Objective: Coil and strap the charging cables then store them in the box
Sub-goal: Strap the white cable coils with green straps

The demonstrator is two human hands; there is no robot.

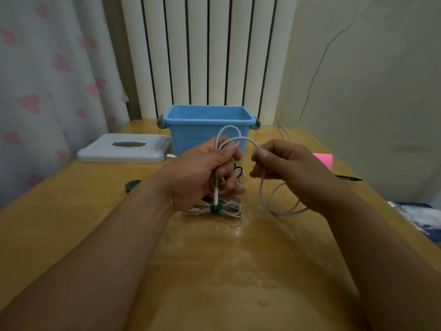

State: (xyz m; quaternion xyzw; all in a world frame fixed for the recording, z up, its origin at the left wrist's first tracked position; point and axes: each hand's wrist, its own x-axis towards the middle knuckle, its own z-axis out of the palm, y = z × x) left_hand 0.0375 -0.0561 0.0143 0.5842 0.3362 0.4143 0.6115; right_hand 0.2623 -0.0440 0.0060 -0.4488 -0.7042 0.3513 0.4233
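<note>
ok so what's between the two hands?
Head view: a short arch of white cable bridges the gap from the left hand to the right hand; both grip it. Behind it stands the blue box.

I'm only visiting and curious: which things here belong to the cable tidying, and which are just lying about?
In the job: white cable, gripped by left hand and right hand; strapped bundle; blue box; white lid; green roll, likely strapping.

Lying about: pink notepad; pen; plastic packet.

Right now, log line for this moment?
coiling; left hand grips white cable; right hand pinches it; strapped bundle on table; blue box open
</note>
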